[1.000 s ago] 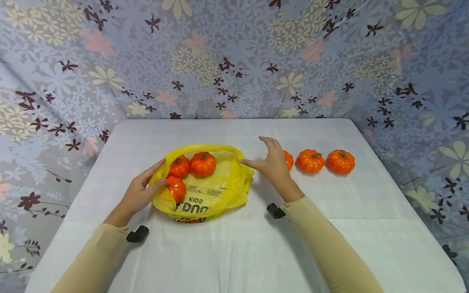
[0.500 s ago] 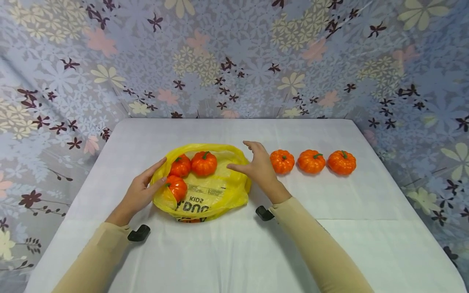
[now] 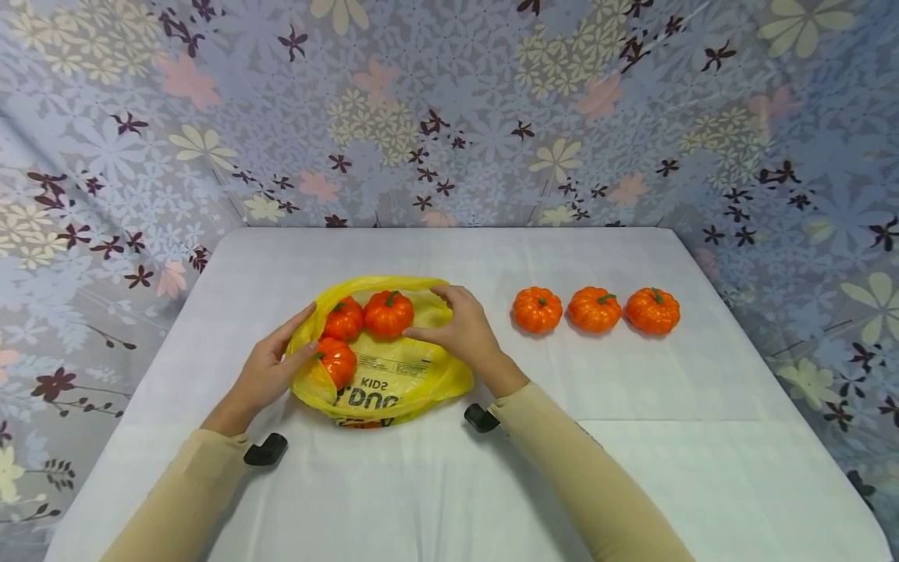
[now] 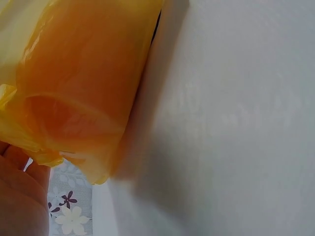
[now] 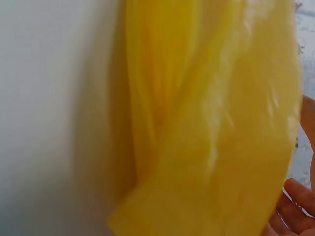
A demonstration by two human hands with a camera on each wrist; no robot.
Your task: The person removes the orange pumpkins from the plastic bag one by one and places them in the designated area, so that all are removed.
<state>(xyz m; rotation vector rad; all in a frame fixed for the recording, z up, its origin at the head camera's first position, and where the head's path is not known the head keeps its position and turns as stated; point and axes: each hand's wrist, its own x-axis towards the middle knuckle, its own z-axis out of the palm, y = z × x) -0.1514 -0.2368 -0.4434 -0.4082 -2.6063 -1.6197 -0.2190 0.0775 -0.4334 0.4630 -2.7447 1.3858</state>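
Note:
A yellow plastic bag (image 3: 393,367) lies with its mouth wide, dark printing showing inside. Three orange pumpkins rest in its left half: one at the rear left (image 3: 344,320), one at the rear middle (image 3: 395,318), one nearer the front (image 3: 340,364). The left hand (image 3: 263,375) holds the bag's left rim, thumb over the edge beside the front pumpkin. Over the right rim reaches the right hand (image 3: 467,332), fingers spread, thumb tip near the rear middle pumpkin. Yellow plastic (image 4: 78,88) fills much of the left wrist view; the right wrist view shows a bag fold (image 5: 221,137).
Three more orange pumpkins stand in a row right of the bag: the nearest (image 3: 537,311), the middle (image 3: 594,310) and the far right one (image 3: 653,311). They sit on a white-covered table (image 3: 632,468), with a flowered cloth (image 3: 449,117) behind it.
The right hand has moved left, from beside the bag to over its right part, uncovering the nearest pumpkin of the row. The left hand stays at the left rim.

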